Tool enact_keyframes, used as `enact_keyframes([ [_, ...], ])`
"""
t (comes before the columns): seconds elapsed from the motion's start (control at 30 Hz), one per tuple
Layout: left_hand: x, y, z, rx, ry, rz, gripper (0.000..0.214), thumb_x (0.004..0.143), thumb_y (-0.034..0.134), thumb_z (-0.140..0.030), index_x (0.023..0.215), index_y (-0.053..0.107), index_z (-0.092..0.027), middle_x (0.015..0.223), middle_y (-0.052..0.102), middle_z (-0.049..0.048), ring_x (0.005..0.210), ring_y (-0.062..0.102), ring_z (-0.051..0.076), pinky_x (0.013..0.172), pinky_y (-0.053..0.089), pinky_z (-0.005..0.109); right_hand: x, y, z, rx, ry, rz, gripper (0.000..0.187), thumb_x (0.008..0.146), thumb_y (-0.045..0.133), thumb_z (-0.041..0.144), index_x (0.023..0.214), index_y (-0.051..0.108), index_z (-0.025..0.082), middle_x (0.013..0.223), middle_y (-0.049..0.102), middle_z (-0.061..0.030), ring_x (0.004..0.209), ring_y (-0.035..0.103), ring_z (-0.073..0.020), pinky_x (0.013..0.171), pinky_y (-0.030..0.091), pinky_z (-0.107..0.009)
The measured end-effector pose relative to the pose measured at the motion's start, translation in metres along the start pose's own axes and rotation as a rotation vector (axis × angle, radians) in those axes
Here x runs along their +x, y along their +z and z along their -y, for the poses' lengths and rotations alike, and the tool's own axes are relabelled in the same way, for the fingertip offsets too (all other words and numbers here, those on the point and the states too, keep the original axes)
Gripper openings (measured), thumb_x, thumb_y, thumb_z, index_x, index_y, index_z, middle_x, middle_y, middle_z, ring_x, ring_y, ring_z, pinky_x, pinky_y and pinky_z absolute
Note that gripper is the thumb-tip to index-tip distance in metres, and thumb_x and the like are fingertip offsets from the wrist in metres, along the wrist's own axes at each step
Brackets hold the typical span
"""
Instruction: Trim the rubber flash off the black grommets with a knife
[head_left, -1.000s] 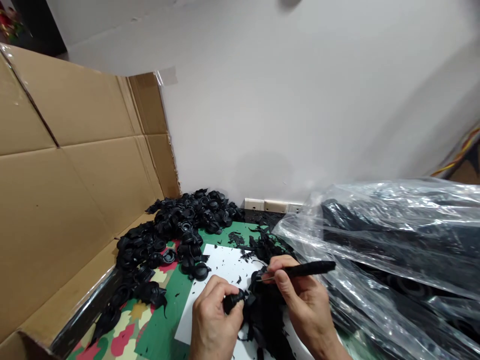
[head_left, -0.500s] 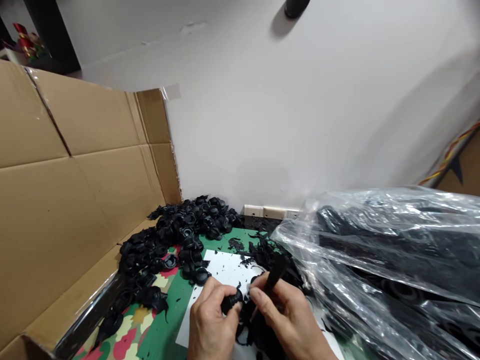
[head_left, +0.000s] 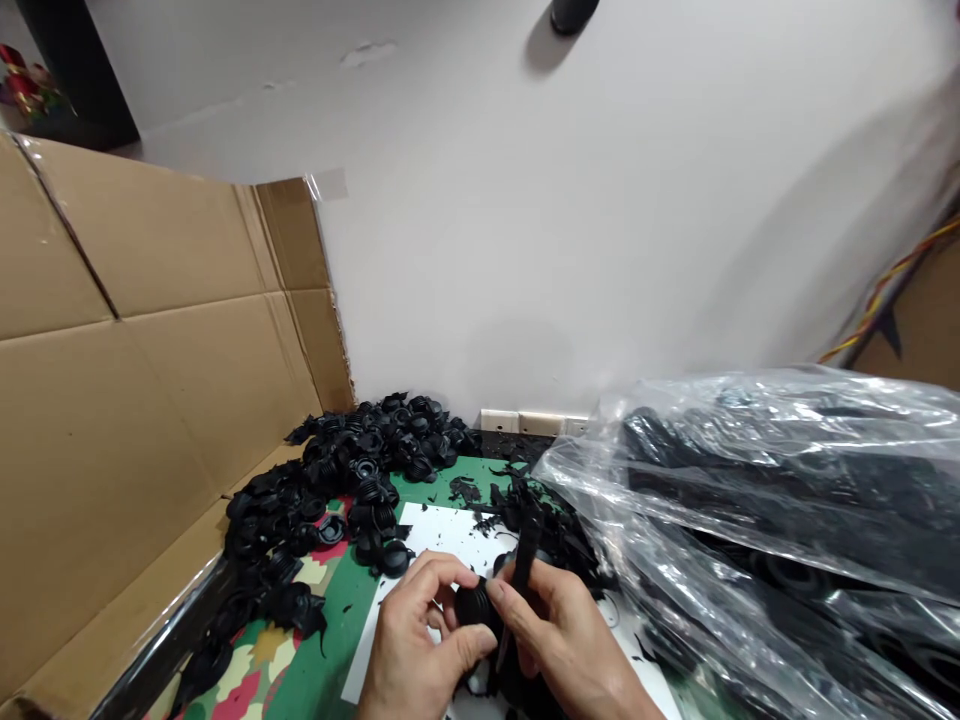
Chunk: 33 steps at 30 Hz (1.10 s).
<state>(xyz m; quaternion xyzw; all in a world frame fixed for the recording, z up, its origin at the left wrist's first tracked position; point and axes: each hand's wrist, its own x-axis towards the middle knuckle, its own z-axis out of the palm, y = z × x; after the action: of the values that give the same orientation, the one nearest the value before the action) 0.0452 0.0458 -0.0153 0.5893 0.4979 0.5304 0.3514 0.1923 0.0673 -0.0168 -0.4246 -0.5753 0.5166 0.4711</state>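
Note:
My left hand (head_left: 416, 650) is closed around a small black rubber part (head_left: 474, 606), held over a white sheet (head_left: 442, 535) near the bottom of the view. My right hand (head_left: 559, 640) grips a thin black-handled tool (head_left: 523, 560), its handle pointing up and away, its lower end at the rubber part. Both hands touch each other around the part. A heap of black trimmings (head_left: 551, 535) lies just beyond my right hand.
A pile of black rubber parts (head_left: 330, 485) spreads along the left, against a cardboard wall (head_left: 135, 340). A clear plastic bag (head_left: 765, 510) full of black parts fills the right. The table has a green patterned mat (head_left: 315, 665). A white wall (head_left: 562, 220) stands behind.
The tool's handle has swung from pointing right to standing nearly upright. My hands have drawn closer together around the rubber part, which has turned in my left fingers.

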Motion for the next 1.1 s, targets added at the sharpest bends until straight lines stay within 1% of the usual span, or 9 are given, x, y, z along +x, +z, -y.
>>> enact_keyframes([
  [0.2,0.000,0.001,0.006,0.093,0.131,-0.027,0.009,0.066,0.070,-0.016,0.074,0.069,-0.019,0.072,0.065,0.0009,0.051,0.049,0.011,0.046,0.040,0.020,0.001,0.001,-0.001,0.010,0.035,0.007,0.030,0.076,0.059,0.044,0.059,0.054,0.020,0.042,0.045,0.0062,0.034,0.039,-0.0091,0.031,0.027,-0.019],
  [0.3,0.000,0.001,0.007,0.151,0.195,-0.044,0.002,0.070,0.068,-0.017,0.071,0.068,-0.019,0.068,0.064,0.0003,0.051,0.050,0.012,0.044,0.039,0.020,0.002,0.003,-0.005,0.014,0.051,0.014,0.032,0.077,0.059,0.046,0.059,0.054,0.020,0.041,0.044,0.0067,0.033,0.038,-0.0092,0.031,0.026,-0.019],
  [0.43,0.000,-0.003,0.010,0.235,0.215,-0.039,0.004,0.074,0.065,-0.018,0.071,0.066,-0.019,0.067,0.061,-0.0004,0.051,0.049,0.012,0.045,0.039,0.021,0.003,-0.006,-0.011,0.087,0.026,-0.007,0.029,0.076,0.063,0.045,0.067,0.060,0.017,0.043,0.050,0.0051,0.037,0.045,-0.0116,0.037,0.036,-0.022],
  [0.5,-0.001,-0.006,0.015,0.284,0.207,-0.031,0.004,0.076,0.064,-0.017,0.072,0.065,-0.019,0.069,0.060,-0.0002,0.051,0.047,0.012,0.046,0.038,0.022,0.004,-0.014,-0.014,0.171,-0.035,-0.046,0.029,0.075,0.067,0.044,0.075,0.065,0.015,0.051,0.060,0.0006,0.046,0.054,-0.0144,0.046,0.045,-0.025],
  [0.57,-0.003,-0.007,0.019,0.312,0.201,-0.024,0.004,0.076,0.063,-0.016,0.073,0.064,-0.019,0.072,0.059,0.0003,0.053,0.048,0.012,0.048,0.038,0.022,0.003,-0.019,-0.015,0.244,-0.114,-0.087,0.029,0.074,0.070,0.043,0.083,0.068,0.015,0.066,0.068,-0.0051,0.060,0.063,-0.0187,0.057,0.051,-0.029],
  [0.67,-0.004,-0.007,0.023,0.332,0.187,-0.033,0.004,0.076,0.063,-0.016,0.075,0.063,-0.019,0.072,0.059,0.0005,0.055,0.049,0.013,0.049,0.038,0.023,-0.001,-0.017,-0.014,0.296,-0.189,-0.108,0.023,0.072,0.073,0.039,0.083,0.071,0.019,0.079,0.069,-0.0061,0.071,0.067,-0.0213,0.066,0.053,-0.031],
  [0.77,-0.005,-0.005,0.024,0.348,0.163,-0.033,0.004,0.077,0.062,-0.017,0.074,0.063,-0.019,0.069,0.058,-0.0002,0.054,0.049,0.013,0.049,0.038,0.023,-0.005,-0.008,-0.014,0.273,-0.250,-0.129,0.019,0.072,0.074,0.038,0.079,0.072,0.021,0.076,0.068,-0.0044,0.067,0.065,-0.0196,0.063,0.053,-0.029],
  [0.87,-0.006,-0.003,0.024,0.357,0.148,-0.035,0.007,0.077,0.063,-0.021,0.071,0.063,-0.019,0.066,0.057,-0.0008,0.053,0.049,0.013,0.048,0.038,0.023,-0.007,-0.003,-0.017,0.183,-0.351,-0.145,0.018,0.076,0.071,0.038,0.080,0.072,0.021,0.075,0.067,-0.0050,0.068,0.065,-0.0202,0.060,0.053,-0.029],
  [1.1,-0.006,-0.002,0.029,0.394,0.170,-0.030,0.009,0.077,0.065,-0.022,0.068,0.063,-0.019,0.063,0.057,-0.0015,0.049,0.047,0.012,0.045,0.037,0.021,-0.002,-0.005,-0.021,0.031,-0.576,-0.104,0.006,0.084,0.064,0.027,0.087,0.068,0.024,0.076,0.066,-0.0029,0.069,0.066,-0.0183,0.061,0.053,-0.028],
])
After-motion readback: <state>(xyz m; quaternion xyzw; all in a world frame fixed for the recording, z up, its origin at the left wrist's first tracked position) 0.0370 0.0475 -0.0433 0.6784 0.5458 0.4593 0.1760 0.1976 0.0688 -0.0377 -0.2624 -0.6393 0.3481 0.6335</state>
